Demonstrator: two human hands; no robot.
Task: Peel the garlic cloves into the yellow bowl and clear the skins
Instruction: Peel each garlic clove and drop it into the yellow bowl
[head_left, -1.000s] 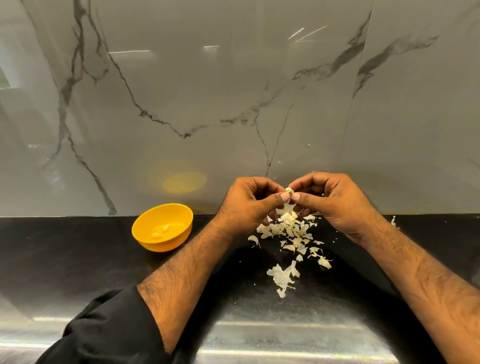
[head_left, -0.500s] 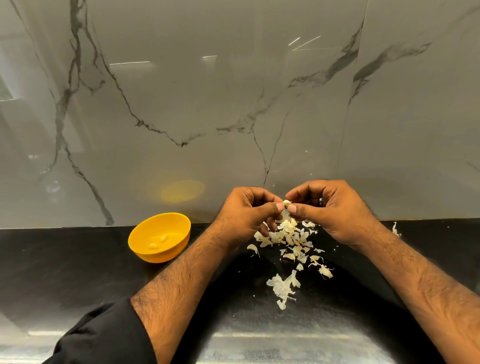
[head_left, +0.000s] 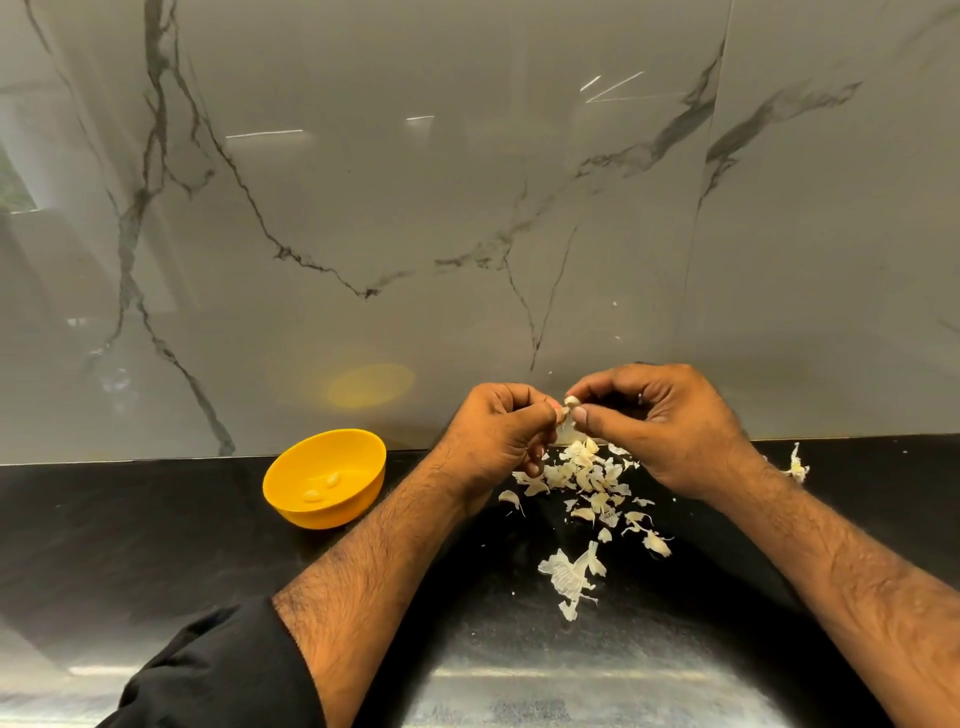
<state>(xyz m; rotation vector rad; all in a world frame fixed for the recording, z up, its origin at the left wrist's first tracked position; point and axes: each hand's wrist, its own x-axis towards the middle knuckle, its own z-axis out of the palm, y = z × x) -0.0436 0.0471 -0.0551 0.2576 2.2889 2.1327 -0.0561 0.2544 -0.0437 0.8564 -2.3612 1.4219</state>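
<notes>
Working above a black counter (head_left: 156, 571), both hands meet over a loose heap of skins (head_left: 587, 478). Yellow bowl (head_left: 291, 483) sits well to the left of the hands, on the left hand's side, so that hand is the nearer one for a drop; two peeled cloves (head_left: 322, 488) lie inside it. Left hand (head_left: 498, 441) and right hand (head_left: 670, 431) have fingers curled, thumb and forefinger tips pinching one garlic clove (head_left: 570, 401) between them. Clove is held up off the counter, straight above the heap. Its long axis cannot be made out; only a small pale nub shows between the fingertips. A flap of skin (head_left: 566, 431) appears to hang below it, so peeling looks unfinished.
</notes>
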